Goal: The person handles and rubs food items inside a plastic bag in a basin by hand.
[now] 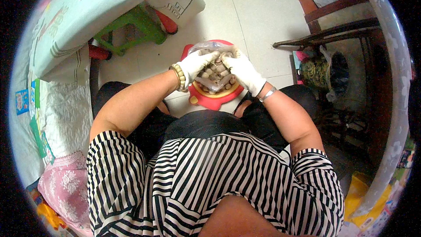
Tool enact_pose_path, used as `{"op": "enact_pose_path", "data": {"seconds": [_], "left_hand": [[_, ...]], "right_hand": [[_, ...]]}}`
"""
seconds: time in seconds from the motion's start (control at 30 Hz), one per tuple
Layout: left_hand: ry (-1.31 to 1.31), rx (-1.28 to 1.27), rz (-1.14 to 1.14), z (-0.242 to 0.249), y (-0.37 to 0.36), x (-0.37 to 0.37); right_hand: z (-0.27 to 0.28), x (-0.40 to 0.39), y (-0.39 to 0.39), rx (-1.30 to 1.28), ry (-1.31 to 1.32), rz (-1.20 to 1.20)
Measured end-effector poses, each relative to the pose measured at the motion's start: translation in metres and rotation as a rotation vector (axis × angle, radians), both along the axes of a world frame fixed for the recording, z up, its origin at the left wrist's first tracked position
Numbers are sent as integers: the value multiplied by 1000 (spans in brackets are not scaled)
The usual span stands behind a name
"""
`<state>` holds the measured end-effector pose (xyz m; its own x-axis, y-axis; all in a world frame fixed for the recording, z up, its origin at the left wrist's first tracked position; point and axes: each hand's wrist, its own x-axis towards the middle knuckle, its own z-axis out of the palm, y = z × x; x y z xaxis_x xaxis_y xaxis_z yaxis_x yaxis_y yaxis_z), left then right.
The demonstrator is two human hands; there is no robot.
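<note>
Both my hands wear white gloves and meet above a clear plastic bag (210, 46) of small, roundish beige-brown pieces (215, 72) whose kind I cannot make out. The bag lies open on a red and yellow stool (212, 101) between my knees. My left hand (198, 65), with a beaded bracelet at the wrist, has its fingers pinched together over the bag's left side. My right hand (244, 71), a silver bracelet at its wrist, curls its fingers over the right side, close to the left fingertips. What lies between the fingers is too small to name.
A cloth-covered table (118, 13) stands at the upper left, a green stool (131, 30) beneath it. Dark wooden furniture (372, 83) lines the right side, with a patterned pot-like object (315, 72) inside. Pale tiles (263, 17) cover the floor.
</note>
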<state>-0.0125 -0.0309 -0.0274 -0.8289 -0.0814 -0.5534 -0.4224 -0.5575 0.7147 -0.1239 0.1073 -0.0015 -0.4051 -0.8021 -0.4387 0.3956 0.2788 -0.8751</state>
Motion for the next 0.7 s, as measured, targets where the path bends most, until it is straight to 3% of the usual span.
{"op": "enact_pose_path", "data": {"seconds": [0.17, 0.23, 0.33, 0.7], "left_hand": [[-58, -65, -54, 13, 2, 6], [80, 145, 46, -1, 3, 4], [0, 225, 62, 6, 7, 3], [80, 97, 22, -7, -2, 3]], "right_hand": [[-1, 0, 0, -23, 68, 15], [-3, -6, 1, 9, -19, 101], [-5, -10, 2, -58, -161, 96], [10, -8, -1, -78, -373, -53]]}}
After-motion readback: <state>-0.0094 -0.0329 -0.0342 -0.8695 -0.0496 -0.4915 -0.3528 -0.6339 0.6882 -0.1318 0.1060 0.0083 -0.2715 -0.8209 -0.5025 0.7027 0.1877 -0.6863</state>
